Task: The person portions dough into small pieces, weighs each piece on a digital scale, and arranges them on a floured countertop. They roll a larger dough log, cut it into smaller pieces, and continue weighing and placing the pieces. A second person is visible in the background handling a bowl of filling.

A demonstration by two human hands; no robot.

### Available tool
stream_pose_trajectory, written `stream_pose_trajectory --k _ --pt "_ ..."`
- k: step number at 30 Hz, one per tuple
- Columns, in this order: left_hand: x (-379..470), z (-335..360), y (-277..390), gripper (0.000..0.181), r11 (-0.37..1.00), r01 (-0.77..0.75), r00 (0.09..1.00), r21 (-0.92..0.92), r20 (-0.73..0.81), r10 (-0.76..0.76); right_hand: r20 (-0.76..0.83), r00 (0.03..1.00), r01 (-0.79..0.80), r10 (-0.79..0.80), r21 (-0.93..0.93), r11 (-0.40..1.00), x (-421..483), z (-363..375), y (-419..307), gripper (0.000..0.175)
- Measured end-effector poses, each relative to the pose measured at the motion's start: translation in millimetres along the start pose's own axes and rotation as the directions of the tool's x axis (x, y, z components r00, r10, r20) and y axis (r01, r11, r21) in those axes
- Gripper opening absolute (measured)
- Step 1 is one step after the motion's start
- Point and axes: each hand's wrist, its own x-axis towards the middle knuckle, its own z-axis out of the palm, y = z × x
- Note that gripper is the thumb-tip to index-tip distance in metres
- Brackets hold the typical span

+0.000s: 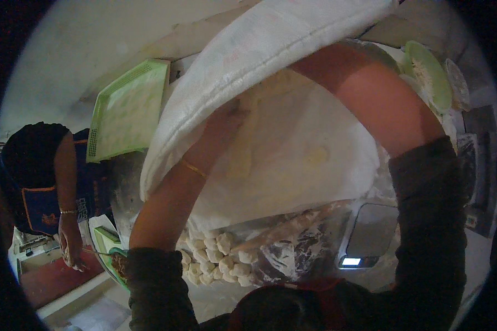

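A thick white cloth [273, 41] with a stitched edge arches up in front of me, raised over a stained white cloth [298, 165] that lies on the worktop. My left hand [233, 113] reaches under the raised cloth's edge; it is dim and partly covered, so its grip is unclear. My right forearm bends over from the right, and its hand is hidden behind the raised cloth. Closer to my body, several floury dough pieces [215, 258] sit in a cluster. A flour-dusted wooden stick [290, 226] lies beside them, partly on a floury dark surface.
On the right is a digital scale [372, 231] with a lit display. A green bowl [430, 78] with white powder stands farther back. A green plastic tray [128, 116] stands at left. A co-worker's hand [70, 248] is near a green bowl [118, 265] of brown filling.
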Motion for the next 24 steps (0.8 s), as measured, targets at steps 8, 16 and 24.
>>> stream_pose_trajectory --k 8,16,24 --pt "11.4 2.0 -9.2 0.033 0.978 -0.035 0.997 0.203 -0.060 0.048 -0.123 0.991 -0.058 0.054 -0.025 0.998 -10.5 36.2 5.4 0.038" --pt "25.7 18.5 10.5 0.031 0.822 -0.082 0.990 0.563 0.140 0.002 -0.148 0.985 -0.090 0.083 -0.041 0.995 -25.9 35.4 12.6 0.039" --pt "13.1 42.8 21.1 0.029 0.601 -0.326 0.945 0.730 0.267 0.188 -0.158 0.981 -0.117 0.111 -0.031 0.993 -38.5 16.2 7.5 0.040"
